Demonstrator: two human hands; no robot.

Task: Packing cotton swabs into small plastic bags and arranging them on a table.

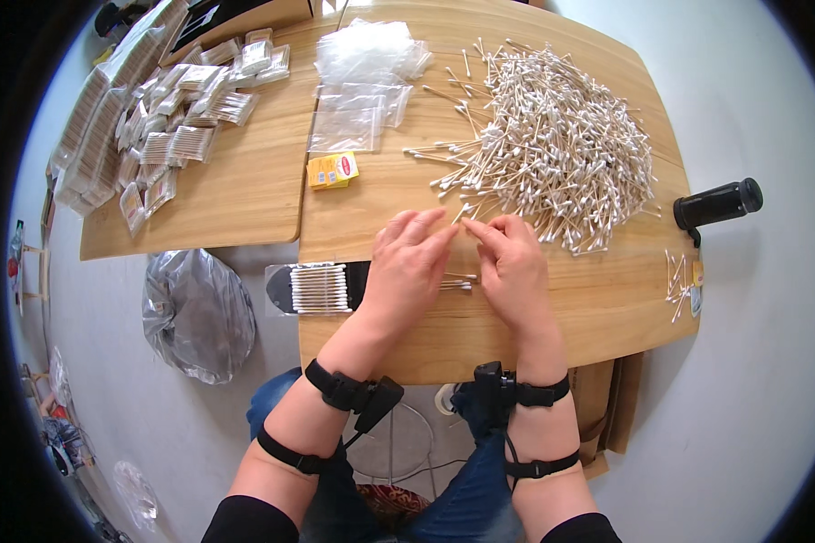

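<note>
Head view: the left hand (pixel 407 262) and right hand (pixel 513 264) rest side by side on the wooden table (pixel 598 312), fingertips nearly meeting at the near edge of the cotton swab pile (pixel 552 145); whether they pinch a swab I cannot tell; a few swabs (pixel 459 281) lie between the hands; a filled swab bag (pixel 319 288) sits just left of the left hand.

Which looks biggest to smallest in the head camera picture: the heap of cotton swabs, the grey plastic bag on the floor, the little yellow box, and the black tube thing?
1. Heap of cotton swabs
2. Grey plastic bag, though it lies lower, farther from the camera
3. Black tube
4. Yellow box
</note>
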